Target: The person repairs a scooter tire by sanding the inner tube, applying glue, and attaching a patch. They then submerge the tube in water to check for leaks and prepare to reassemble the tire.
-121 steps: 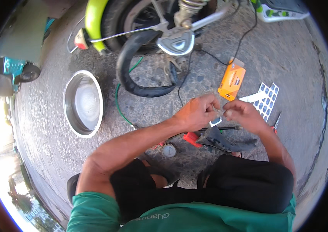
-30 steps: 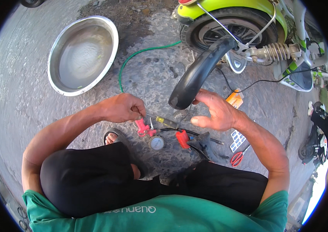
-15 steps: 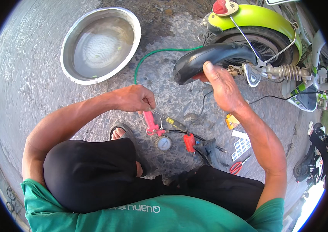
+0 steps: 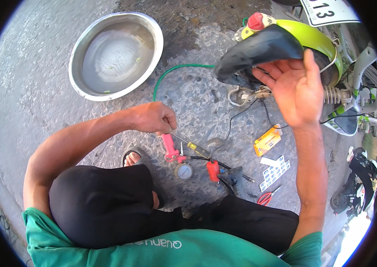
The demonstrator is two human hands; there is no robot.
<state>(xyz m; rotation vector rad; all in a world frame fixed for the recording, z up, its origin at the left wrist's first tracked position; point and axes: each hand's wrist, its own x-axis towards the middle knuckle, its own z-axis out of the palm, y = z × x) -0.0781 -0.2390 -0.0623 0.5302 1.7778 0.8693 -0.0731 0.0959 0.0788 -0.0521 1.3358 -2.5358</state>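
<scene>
Head view. Steel basin (image 4: 116, 54) of water — upper left of the pressure gauge (image 4: 184, 171). Left hand (image 4: 153, 118), above-left of the gauge, fingers curled shut around a pink-handled tool (image 4: 169, 147). Screwdriver (image 4: 193, 146) just above the gauge. Right hand (image 4: 296, 91), upper right, fingers spread — touching the black inner tube (image 4: 259, 51) by the green scooter (image 4: 319, 40).

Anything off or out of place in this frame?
Yes: a black inner tube hangs out of the scooter's rear wheel, pulled clear of the tyre, with the right hand open against it. Tools lie scattered on the wet ground: a screwdriver beside the left hand, red scissors, a patch sheet.
</scene>
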